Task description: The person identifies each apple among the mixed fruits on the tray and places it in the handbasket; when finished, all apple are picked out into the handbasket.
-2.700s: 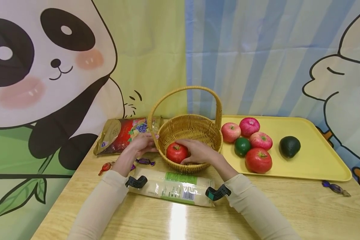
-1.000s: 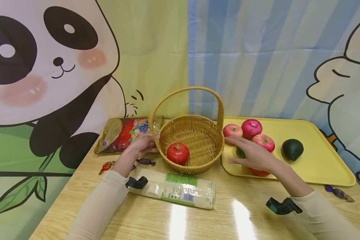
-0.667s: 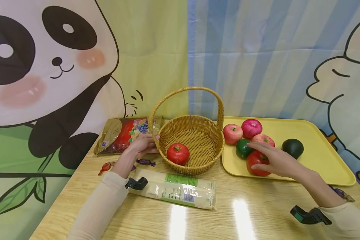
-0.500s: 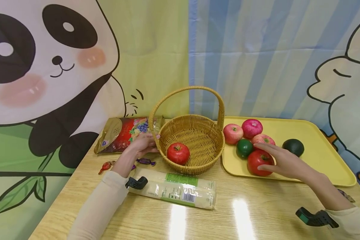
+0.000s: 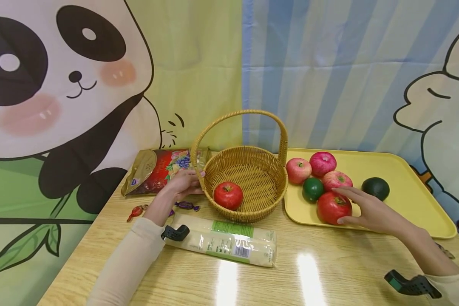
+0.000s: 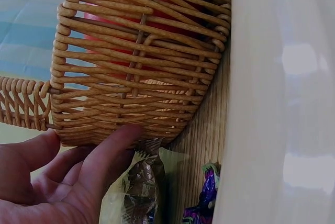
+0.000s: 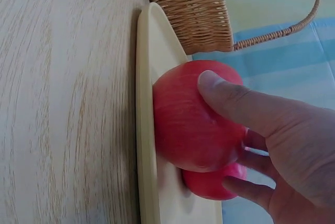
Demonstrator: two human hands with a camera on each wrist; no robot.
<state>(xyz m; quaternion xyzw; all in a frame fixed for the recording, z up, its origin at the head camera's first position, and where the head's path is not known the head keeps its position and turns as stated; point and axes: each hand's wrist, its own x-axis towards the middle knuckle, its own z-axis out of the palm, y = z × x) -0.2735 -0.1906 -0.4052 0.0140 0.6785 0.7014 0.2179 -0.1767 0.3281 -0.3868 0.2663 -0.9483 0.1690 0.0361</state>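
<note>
My left hand (image 5: 183,183) holds the left side of the wicker basket (image 5: 265,208), fingertips at the rim by the handle's foot. In the left wrist view, one finger (image 6: 118,140) lies against the woven wall. A red apple (image 5: 228,196) sits inside the basket. My right hand (image 5: 371,211) grips another red apple (image 5: 332,208) at the near edge of the yellow tray (image 5: 405,199). Its thumb (image 7: 225,92) presses on the apple's skin in the right wrist view, while the other fingers reach round the far side, partly hidden.
Pink-red apples (image 5: 299,170), a round dark green fruit (image 5: 313,189) and an avocado (image 5: 375,188) share the tray. A clear-wrapped pack (image 5: 229,242) lies before the basket. Behind the left hand is a red-gold bag (image 5: 160,170); wrapped candies (image 5: 186,205) are scattered nearby.
My right hand has let go of the apple in the basket, swung right over the tray, and closed round the front red apple. My left hand stays at the basket.
</note>
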